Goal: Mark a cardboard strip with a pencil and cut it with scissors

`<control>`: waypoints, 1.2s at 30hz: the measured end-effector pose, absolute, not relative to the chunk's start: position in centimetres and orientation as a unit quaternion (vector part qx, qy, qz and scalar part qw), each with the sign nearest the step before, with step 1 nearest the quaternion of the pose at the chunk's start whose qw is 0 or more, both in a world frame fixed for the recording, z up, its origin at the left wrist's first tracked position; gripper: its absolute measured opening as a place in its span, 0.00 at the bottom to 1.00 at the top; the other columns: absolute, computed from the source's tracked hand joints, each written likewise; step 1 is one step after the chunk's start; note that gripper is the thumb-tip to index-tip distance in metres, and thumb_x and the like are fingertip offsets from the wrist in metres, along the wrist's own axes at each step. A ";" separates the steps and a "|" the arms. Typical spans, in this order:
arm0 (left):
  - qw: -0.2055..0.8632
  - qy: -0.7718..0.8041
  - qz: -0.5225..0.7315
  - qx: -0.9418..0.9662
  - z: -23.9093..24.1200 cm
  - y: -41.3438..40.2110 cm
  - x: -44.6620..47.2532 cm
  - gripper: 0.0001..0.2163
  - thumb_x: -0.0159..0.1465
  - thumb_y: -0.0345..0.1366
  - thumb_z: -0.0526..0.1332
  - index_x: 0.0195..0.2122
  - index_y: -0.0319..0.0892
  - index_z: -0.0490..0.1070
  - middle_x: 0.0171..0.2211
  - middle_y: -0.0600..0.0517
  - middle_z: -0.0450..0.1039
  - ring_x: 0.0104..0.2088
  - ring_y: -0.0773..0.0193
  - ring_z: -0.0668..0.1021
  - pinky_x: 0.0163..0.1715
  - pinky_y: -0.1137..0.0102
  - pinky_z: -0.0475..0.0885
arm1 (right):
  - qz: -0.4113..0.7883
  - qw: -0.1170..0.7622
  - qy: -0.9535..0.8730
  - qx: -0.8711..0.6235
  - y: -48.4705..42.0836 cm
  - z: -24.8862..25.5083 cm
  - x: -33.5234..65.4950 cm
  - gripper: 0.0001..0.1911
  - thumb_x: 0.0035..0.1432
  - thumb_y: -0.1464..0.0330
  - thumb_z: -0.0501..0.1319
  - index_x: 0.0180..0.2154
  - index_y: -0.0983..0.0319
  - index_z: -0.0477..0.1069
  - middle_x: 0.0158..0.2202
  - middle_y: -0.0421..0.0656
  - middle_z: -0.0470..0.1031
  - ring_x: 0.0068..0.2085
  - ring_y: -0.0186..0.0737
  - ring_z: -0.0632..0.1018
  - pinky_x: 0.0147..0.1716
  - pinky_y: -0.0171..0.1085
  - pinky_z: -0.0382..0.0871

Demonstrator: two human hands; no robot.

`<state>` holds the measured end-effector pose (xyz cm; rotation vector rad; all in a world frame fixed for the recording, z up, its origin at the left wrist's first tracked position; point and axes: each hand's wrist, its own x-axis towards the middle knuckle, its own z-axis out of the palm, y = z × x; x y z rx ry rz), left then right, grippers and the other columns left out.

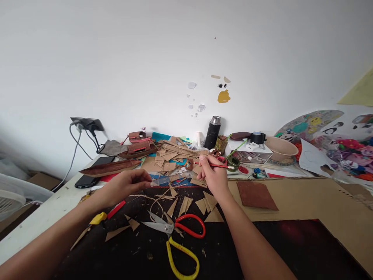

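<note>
My right hand [210, 175] is closed around a thin red paintbrush [218, 166] whose tip reaches right to a small dark paint pot [233, 163]. My left hand [125, 186] is curled in a pinch on the end of a clear plastic strip [166, 180] that lies over the cardboard scraps. Between the hands and just in front of them lie cardboard triangles [185, 205]. Scissors [175, 229] with one red and one yellow handle rest on the dark mat near my forearms.
A brown-painted square [256, 195] lies on a large cardboard sheet [314, 202] at right. A black flask [212, 132], bowl [281, 148], phone [93, 171], painted cardboard boat parts [136, 147] and a utility knife [106, 215] crowd the table. Cables hang from a wall socket [86, 123].
</note>
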<state>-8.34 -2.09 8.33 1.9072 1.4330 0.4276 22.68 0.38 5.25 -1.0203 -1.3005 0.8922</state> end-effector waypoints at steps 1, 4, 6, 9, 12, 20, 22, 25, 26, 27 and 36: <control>0.345 0.560 0.168 0.734 8.2 -2.1 -8.9 0.21 0.66 0.58 0.62 0.40 0.44 0.77 0.33 0.52 0.79 0.34 0.57 0.78 0.33 0.68 0.70 | 0.382 0.589 -0.559 -0.441 0.4 5.2 22.6 0.30 0.64 0.40 0.63 0.27 0.58 0.69 0.14 0.33 0.63 0.16 0.37 0.74 0.18 0.33 0.65; 0.320 0.583 0.173 0.726 8.0 -1.7 -10.0 0.21 0.64 0.60 0.63 0.34 0.44 0.73 0.25 0.56 0.71 0.27 0.61 0.72 0.27 0.70 0.64 | 0.380 0.589 -0.559 -0.443 0.3 5.1 22.6 0.31 0.65 0.39 0.62 0.26 0.58 0.68 0.13 0.34 0.62 0.16 0.37 0.74 0.17 0.32 0.64; 0.310 0.590 0.173 0.726 7.8 -1.1 -10.4 0.20 0.64 0.59 0.62 0.33 0.45 0.71 0.23 0.57 0.68 0.25 0.62 0.70 0.26 0.70 0.63 | 0.380 0.593 -0.557 -0.441 0.3 5.1 22.5 0.32 0.65 0.39 0.63 0.25 0.58 0.68 0.14 0.34 0.62 0.16 0.36 0.74 0.17 0.32 0.63; 0.314 0.578 0.151 0.738 7.6 0.5 -10.1 0.18 0.65 0.56 0.61 0.34 0.45 0.71 0.22 0.56 0.71 0.24 0.61 0.72 0.26 0.70 0.65 | 0.381 0.598 -0.556 -0.434 0.3 4.9 22.3 0.32 0.66 0.40 0.63 0.25 0.59 0.68 0.14 0.33 0.62 0.16 0.36 0.74 0.17 0.32 0.62; 0.289 0.573 0.115 0.758 7.3 3.2 -8.7 0.15 0.68 0.50 0.56 0.38 0.44 0.73 0.29 0.52 0.79 0.28 0.58 0.80 0.29 0.69 0.71 | 0.386 0.592 -0.560 -0.432 0.4 4.6 22.1 0.32 0.66 0.39 0.62 0.26 0.59 0.69 0.14 0.33 0.61 0.16 0.35 0.74 0.17 0.31 0.64; 0.013 0.626 0.013 0.779 4.3 10.7 -4.8 0.18 0.73 0.42 0.52 0.52 0.39 0.76 0.49 0.35 0.84 0.49 0.41 0.85 0.47 0.59 0.76 | 0.379 0.584 -0.570 -0.436 0.5 4.5 22.4 0.31 0.67 0.40 0.61 0.28 0.59 0.71 0.15 0.34 0.65 0.17 0.35 0.75 0.18 0.31 0.65; -0.011 0.634 -0.011 0.773 3.5 11.6 -4.5 0.18 0.72 0.42 0.54 0.53 0.37 0.77 0.49 0.31 0.83 0.50 0.39 0.85 0.47 0.57 0.76 | 0.373 0.579 -0.577 -0.439 0.5 4.6 22.5 0.30 0.68 0.41 0.60 0.28 0.59 0.71 0.15 0.34 0.65 0.17 0.35 0.75 0.18 0.31 0.65; -0.037 0.632 -0.041 0.773 2.8 12.4 -4.3 0.18 0.72 0.39 0.54 0.50 0.35 0.79 0.48 0.28 0.83 0.48 0.37 0.85 0.46 0.55 0.77 | 0.367 0.572 -0.588 -0.439 0.4 4.5 22.4 0.28 0.71 0.43 0.59 0.29 0.59 0.72 0.15 0.34 0.66 0.18 0.35 0.75 0.20 0.32 0.66; -0.044 0.629 -0.049 0.775 2.8 12.6 -4.2 0.17 0.73 0.38 0.53 0.49 0.35 0.80 0.47 0.28 0.84 0.48 0.37 0.86 0.46 0.55 0.77 | 0.367 0.569 -0.591 -0.439 0.3 4.4 22.3 0.28 0.71 0.44 0.59 0.29 0.59 0.72 0.15 0.34 0.67 0.18 0.35 0.75 0.20 0.32 0.66; -0.051 0.624 -0.056 0.778 2.7 12.7 -4.2 0.17 0.73 0.36 0.53 0.48 0.35 0.80 0.47 0.28 0.84 0.48 0.38 0.86 0.46 0.56 0.77 | 0.367 0.567 -0.593 -0.439 0.3 4.4 22.3 0.27 0.72 0.45 0.59 0.29 0.59 0.72 0.16 0.34 0.67 0.18 0.35 0.75 0.20 0.32 0.67; -0.084 0.582 -0.092 0.803 3.0 12.7 -3.3 0.17 0.71 0.24 0.51 0.49 0.35 0.80 0.44 0.32 0.85 0.46 0.41 0.86 0.44 0.57 0.78 | 0.355 0.544 -0.619 -0.442 0.0 4.1 21.5 0.25 0.73 0.48 0.59 0.29 0.58 0.73 0.16 0.35 0.69 0.18 0.36 0.76 0.22 0.33 0.66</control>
